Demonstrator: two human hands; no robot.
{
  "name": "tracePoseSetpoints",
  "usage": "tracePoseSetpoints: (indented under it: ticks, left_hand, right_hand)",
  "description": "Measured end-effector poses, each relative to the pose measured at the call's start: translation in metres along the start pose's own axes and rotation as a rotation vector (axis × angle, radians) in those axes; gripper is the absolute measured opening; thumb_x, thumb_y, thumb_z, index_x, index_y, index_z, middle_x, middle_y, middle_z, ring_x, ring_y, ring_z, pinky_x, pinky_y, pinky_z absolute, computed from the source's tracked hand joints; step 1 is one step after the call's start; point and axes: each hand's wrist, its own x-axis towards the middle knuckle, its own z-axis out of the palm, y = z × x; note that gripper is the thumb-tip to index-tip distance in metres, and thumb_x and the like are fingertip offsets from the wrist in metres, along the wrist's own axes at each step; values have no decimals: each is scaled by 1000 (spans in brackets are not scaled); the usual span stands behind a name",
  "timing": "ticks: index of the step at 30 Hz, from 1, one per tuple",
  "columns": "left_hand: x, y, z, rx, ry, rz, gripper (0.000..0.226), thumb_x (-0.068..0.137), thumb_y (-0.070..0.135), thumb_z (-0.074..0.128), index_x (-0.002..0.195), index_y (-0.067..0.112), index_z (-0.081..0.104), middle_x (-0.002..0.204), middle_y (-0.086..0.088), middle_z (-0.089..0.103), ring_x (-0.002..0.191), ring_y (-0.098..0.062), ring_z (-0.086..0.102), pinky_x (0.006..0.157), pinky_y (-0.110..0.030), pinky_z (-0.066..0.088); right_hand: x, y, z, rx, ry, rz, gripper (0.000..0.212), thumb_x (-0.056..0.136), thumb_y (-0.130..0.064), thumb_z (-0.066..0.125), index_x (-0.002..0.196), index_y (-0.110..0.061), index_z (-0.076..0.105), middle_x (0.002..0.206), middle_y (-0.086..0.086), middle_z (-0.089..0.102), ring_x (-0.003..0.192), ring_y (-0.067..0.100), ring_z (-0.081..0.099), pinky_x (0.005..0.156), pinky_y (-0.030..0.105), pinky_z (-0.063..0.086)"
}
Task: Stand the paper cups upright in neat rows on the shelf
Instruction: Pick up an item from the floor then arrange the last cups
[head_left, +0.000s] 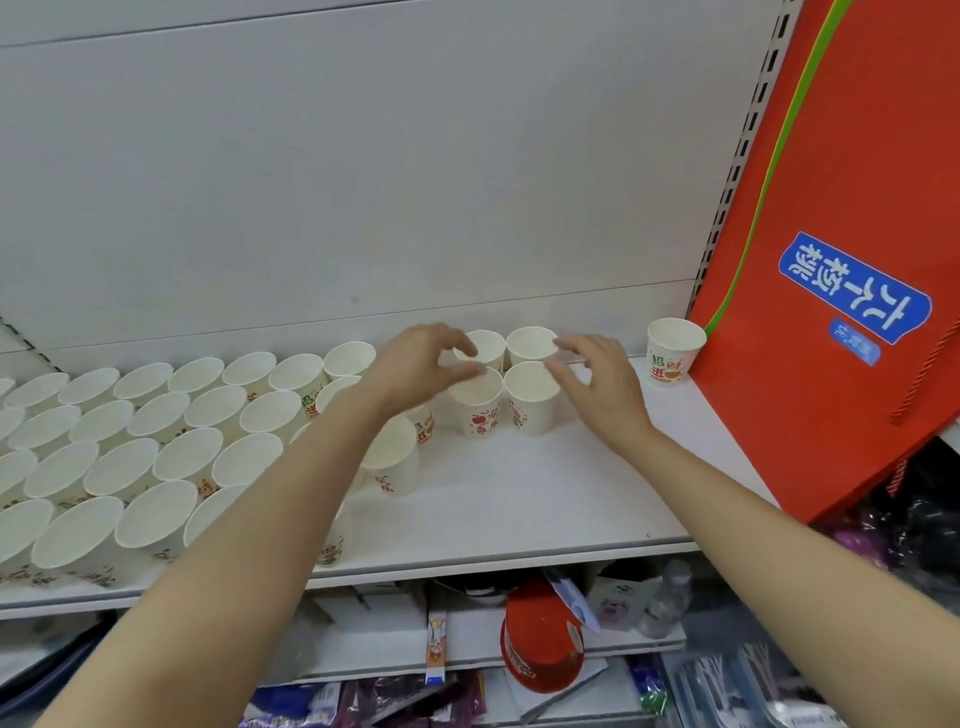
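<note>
On the white shelf (519, 499), paper cups are standing upright in rows, packed rim to rim across the left half (156, 441). At the right end of the block, 4 cups are sitting as a 2x2 cluster: back-left cup (485, 345), back-right cup (531, 344), front-left cup (475, 402), front-right cup (531, 397). All 4 are upright, mouths up, touching or just beside each other.

Left hand (423, 366) is hovering over the left pair, fingers curled loosely, thumb and index spread around the rims of the back-left and front-left cups; can't tell whether it's actually pinching either one, reads as holding nothing. Right hand (597, 382) is reaching in from the right, fingers relaxed and slightly bent, fingertips (563, 345) sitting at the rims of the back-right and front-right cups, not wrapping around anything.

1 lone cup (674, 352) is standing upright well apart to the right, near the shelf's back wall, just beside a red gift bag (831, 208) that's leaning at the shelf's right end. Bag is carrying a blue label (854, 288) with white characters, upside down.

Printed red and orange graphics are showing on the cup sides facing the camera.

Lower shelf is holding mixed goods: a red cap (540, 644), a clear bottle (667, 597), and packets.
</note>
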Motion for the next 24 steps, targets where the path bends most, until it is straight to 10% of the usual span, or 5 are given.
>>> tracePoseSetpoints:
  ticks: [5, 10, 17, 24]
  left_hand:
    - [26, -1, -2, 189, -179, -24, 57, 91, 58, 53, 136, 23, 52, 143, 4, 50, 130, -19, 46, 106, -37, 37]
    - [26, 5, 18, 322, -351, 20, 82, 86, 73, 45, 150, 23, 32, 157, 5, 32, 142, -18, 31, 115, -39, 19]
    - [19, 3, 18, 362, -334, 28, 72, 88, 68, 48, 144, 24, 40, 149, 3, 44, 137, -22, 37, 114, -39, 19]
    - [10, 1, 10, 332, -144, 50, 73, 77, 69, 62, 135, 25, 49, 134, 3, 53, 122, -22, 47, 102, -37, 31]
  right_hand:
    - [23, 19, 1, 93, -258, 271, 69, 88, -63, 49, 142, -22, 38, 147, -2, 38, 134, 15, 35, 109, 40, 34]
    - [13, 14, 16, 347, -337, 265, 38, 88, -59, 49, 116, -33, 47, 123, -10, 56, 118, 3, 49, 99, 31, 40]
    - [7, 2, 40, 431, -334, 241, 40, 97, -48, 44, 132, -31, 39, 129, -15, 52, 111, -22, 41, 86, 9, 34]
    - [7, 10, 31, 385, -213, 255, 58, 89, -54, 50, 136, -21, 39, 131, -10, 47, 119, 7, 45, 96, 23, 35]
